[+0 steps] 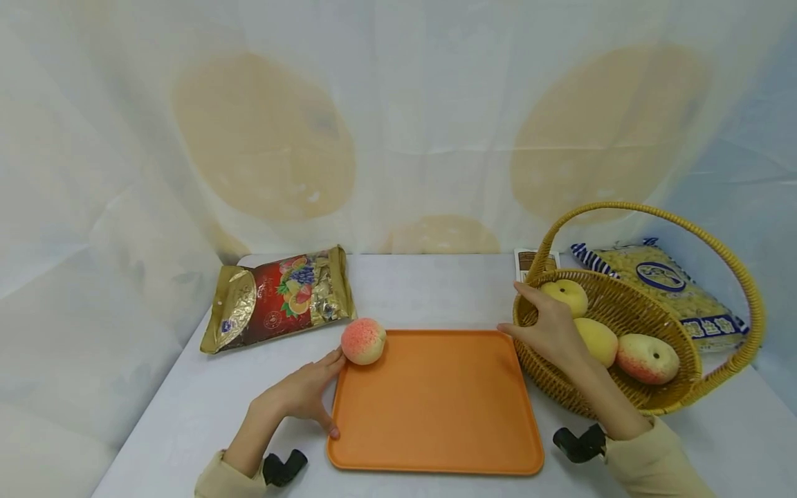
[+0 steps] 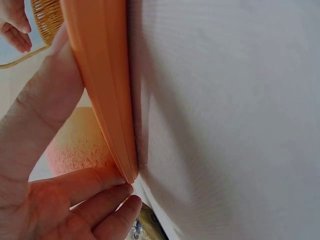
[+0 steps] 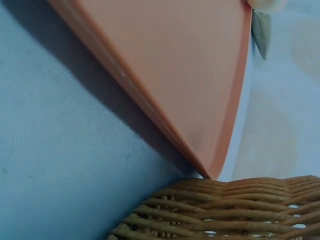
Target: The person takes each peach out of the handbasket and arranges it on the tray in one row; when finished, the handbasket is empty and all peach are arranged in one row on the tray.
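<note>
Left fingers (image 2: 95,179) touch tray (image 2: 100,65) beside peach (image 2: 75,142).

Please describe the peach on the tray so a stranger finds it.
Find the orange tray on the white table. At its far left corner sits a round, pink-and-cream peach, beside the left hand. It is the only fruit outside the wicker basket.

The white table (image 1: 436,290) carries a red packet (image 1: 283,299), orange tray (image 1: 436,401) and wicker basket (image 1: 635,315) (yellowish bag (image 1: 691,299) behind)
</note>
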A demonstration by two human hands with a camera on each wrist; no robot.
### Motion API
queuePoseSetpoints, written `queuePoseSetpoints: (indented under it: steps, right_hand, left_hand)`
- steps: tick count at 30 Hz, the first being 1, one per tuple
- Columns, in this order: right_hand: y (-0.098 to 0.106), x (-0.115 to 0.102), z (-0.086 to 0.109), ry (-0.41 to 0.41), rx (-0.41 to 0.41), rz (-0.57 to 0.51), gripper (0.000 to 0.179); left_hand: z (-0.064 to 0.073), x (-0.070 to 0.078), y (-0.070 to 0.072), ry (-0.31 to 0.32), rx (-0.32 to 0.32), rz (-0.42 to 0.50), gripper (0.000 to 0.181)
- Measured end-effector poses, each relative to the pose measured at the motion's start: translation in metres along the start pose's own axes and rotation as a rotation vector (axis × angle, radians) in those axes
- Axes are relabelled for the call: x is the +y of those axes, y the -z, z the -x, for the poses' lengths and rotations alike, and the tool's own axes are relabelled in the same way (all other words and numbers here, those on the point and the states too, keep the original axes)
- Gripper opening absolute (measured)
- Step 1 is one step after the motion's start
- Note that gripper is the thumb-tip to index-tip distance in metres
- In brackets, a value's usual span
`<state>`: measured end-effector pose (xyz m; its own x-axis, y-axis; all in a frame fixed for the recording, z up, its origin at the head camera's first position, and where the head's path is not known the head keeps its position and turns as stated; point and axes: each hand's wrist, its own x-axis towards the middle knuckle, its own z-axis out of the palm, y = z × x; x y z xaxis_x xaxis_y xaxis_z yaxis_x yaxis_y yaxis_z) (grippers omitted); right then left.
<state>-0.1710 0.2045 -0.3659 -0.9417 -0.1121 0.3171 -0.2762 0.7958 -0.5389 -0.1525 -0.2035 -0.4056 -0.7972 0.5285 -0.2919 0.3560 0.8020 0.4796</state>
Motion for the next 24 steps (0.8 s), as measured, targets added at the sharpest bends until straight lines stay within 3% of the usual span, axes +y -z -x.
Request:
queuePoseSetpoints:
  steps: [24]
  right_hand:
    - [0.015,0.021,0.009,-0.087,-0.020,0.037,0.079]
  left_hand:
    - [0.000,0.001,0.001,0.003,-0.005,-0.009,0.125]
